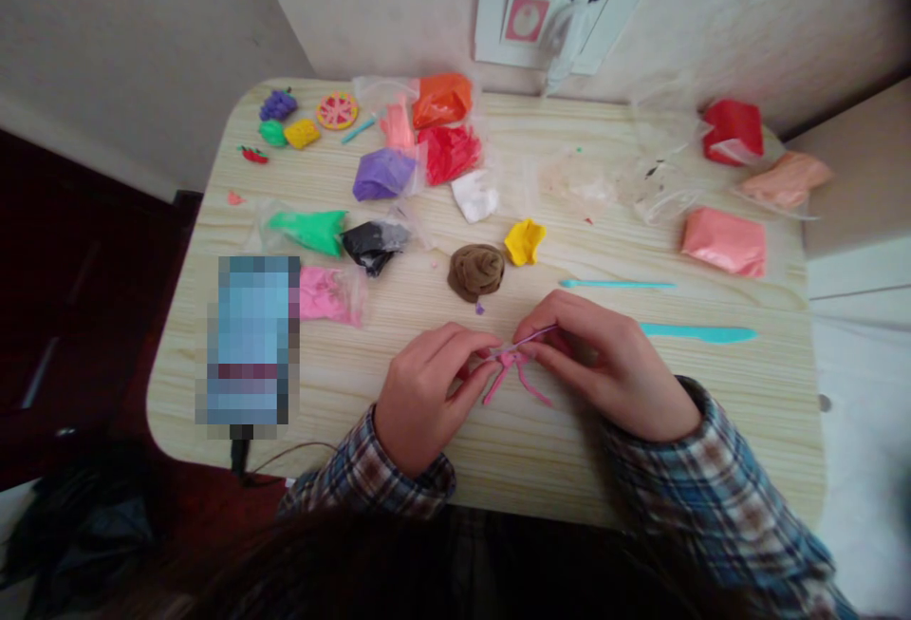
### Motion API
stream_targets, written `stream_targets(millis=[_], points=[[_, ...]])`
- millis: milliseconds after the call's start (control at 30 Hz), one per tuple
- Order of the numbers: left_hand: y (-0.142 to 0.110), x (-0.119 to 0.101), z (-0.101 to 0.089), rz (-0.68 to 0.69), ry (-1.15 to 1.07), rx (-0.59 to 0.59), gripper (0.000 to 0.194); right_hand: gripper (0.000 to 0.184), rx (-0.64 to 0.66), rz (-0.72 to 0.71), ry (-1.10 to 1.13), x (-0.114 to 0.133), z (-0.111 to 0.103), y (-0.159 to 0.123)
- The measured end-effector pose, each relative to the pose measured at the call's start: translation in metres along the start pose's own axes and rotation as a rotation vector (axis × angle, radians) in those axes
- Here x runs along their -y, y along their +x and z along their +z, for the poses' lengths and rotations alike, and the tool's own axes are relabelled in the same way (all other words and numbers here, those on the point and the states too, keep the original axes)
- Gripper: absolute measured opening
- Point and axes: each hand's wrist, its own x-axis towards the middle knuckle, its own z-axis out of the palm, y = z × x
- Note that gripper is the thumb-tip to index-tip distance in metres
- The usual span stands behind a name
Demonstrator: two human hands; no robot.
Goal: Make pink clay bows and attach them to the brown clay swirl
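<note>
My left hand (431,392) pinches one side of a small pink clay piece (508,360) with two thin strands hanging down. From the other side my right hand (604,354) closes its thumb and fingers on a thin purple strip (537,334), which reaches over the top of the pink piece. Fingertips hide part of both. Just beyond the hands sit a coiled brown clay lump (475,272) and a yellow cup-like clay piece (525,242). A turquoise clay knife (701,331) lies beside my right hand, and a slim turquoise tool (619,284) is behind it.
A blurred-out phone (252,340) with a cable lies at left. Bags of green (309,231), black (376,245) and pink clay (331,295) are near it. Small clay fruits (277,105) stand at the back left. A salmon clay packet (724,242) lies at right.
</note>
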Motion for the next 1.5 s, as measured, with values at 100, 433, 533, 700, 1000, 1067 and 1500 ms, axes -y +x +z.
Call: stream_targets(millis=[100, 433, 533, 700, 1000, 1067, 1500], points=[[-0.004, 0.000, -0.003, 0.013, -0.025, 0.030, 0.010, 0.009, 0.038, -0.006, 0.018, -0.002, -0.005, -0.001], [-0.004, 0.001, -0.004, -0.010, -0.076, 0.044, 0.006, 0.012, 0.178, -0.042, 0.008, -0.005, -0.019, 0.009], [-0.002, 0.000, -0.004, -0.017, -0.106, 0.033, 0.004, 0.012, 0.209, -0.048, 0.007, -0.005, -0.020, 0.014], [0.001, -0.001, -0.002, -0.024, -0.109, 0.025, 0.003, 0.013, 0.240, -0.064, 0.006, -0.006, -0.020, 0.018], [0.004, -0.003, -0.001, -0.035, -0.083, 0.052, 0.006, 0.014, 0.239, -0.072, 0.003, -0.007, -0.017, 0.021], [0.003, -0.003, -0.001, -0.034, -0.076, 0.046, 0.006, 0.015, 0.241, -0.074, 0.005, -0.007, -0.017, 0.021], [0.004, -0.006, 0.004, 0.032, 0.081, 0.008, 0.009, 0.013, 0.226, -0.098, -0.004, -0.008, -0.013, 0.022]])
